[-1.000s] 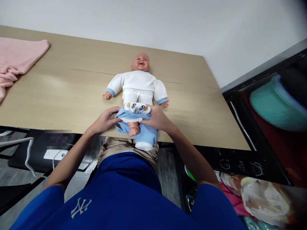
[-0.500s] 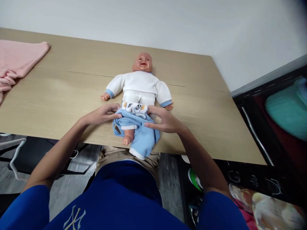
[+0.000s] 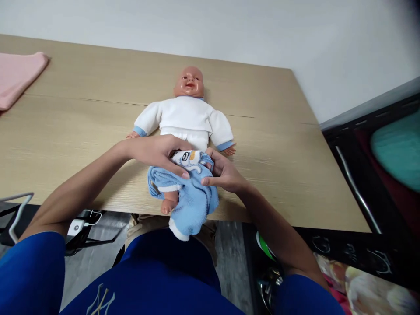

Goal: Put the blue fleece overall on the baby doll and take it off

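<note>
A baby doll [image 3: 186,114] in a white top with blue cuffs lies on its back on the table, feet toward me. Light blue pants [image 3: 193,197] with a white cartoon-face patch are bunched around its legs. One bare foot [image 3: 169,202] pokes out of the left leg opening; the other pant leg hangs over the table edge, its foot hidden. My left hand [image 3: 164,153] reaches across the waistband, thumb on the front and fingers behind it. At the waistband's right side, my right hand [image 3: 223,171] pinches the fabric between thumb and fingers.
A pink cloth [image 3: 19,78] lies at the table's far left. The wooden table [image 3: 278,144] meets a white wall behind. To the right stands a dark shelf or rack [image 3: 354,183] with a teal item [image 3: 398,153]. A chair [image 3: 19,218] is at lower left.
My left hand has moved right, from the waistband's left side to across its front. The patch is more folded and the loose pant leg hangs lower. The view has shifted slightly.
</note>
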`<state>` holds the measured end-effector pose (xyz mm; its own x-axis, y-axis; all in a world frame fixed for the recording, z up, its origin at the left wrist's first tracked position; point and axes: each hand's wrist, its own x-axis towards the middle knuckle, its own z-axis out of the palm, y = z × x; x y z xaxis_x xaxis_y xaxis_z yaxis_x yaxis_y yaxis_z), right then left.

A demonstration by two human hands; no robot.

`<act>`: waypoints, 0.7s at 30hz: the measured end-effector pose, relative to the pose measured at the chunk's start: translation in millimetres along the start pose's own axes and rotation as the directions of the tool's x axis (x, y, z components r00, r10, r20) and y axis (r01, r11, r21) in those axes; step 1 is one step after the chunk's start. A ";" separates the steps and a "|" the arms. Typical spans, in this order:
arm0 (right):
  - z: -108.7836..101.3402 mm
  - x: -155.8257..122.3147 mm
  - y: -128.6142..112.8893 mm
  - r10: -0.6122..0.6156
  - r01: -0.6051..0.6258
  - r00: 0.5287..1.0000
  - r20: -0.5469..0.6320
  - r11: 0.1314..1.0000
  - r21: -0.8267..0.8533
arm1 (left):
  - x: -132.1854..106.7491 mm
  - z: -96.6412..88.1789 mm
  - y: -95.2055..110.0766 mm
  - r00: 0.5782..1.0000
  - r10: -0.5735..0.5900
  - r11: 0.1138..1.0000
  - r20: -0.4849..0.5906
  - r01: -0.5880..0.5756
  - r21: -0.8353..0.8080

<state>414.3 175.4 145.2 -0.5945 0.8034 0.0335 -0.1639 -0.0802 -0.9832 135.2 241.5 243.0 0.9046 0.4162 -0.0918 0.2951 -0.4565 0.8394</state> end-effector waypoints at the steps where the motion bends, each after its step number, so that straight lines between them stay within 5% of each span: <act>1: -0.7 -0.2 -0.7 -0.007 0.007 1.000 -0.011 1.000 -0.010 | 6.2 -1.2 -1.3 0.998 0.000 0.999 0.069 0.004 -0.049; 7: -14.2 -8.2 -22.6 0.176 -0.137 0.953 0.245 0.976 -0.169 | 18.9 1.8 -19.8 0.993 0.046 0.990 0.109 -0.030 -0.137; 11: -24.0 -13.0 -35.2 0.092 0.043 0.903 0.419 0.952 -0.303 | 18.0 11.6 -21.4 0.977 0.067 0.955 0.202 -0.004 -0.297; 15: -26.9 -19.7 -28.3 -0.081 0.121 0.964 0.255 0.982 -0.143 | 16.9 17.4 -21.9 0.946 0.111 0.928 0.306 0.011 -0.372; 19: -25.9 -26.8 -18.8 0.098 -0.098 0.995 -0.009 0.993 -0.071 | 18.2 19.3 -24.5 0.978 0.112 0.941 0.177 -0.048 -0.334; 21: -27.1 -26.7 -19.8 0.161 -0.166 0.986 -0.044 0.978 -0.126 | 19.7 21.3 -26.0 0.991 0.108 0.942 0.081 -0.076 -0.328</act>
<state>454.7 171.4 158.9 -0.5781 0.8050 -0.1333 0.0375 -0.1370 -0.9899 152.0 244.8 207.9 0.9531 0.2995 -0.0438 0.1088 -0.2038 0.9729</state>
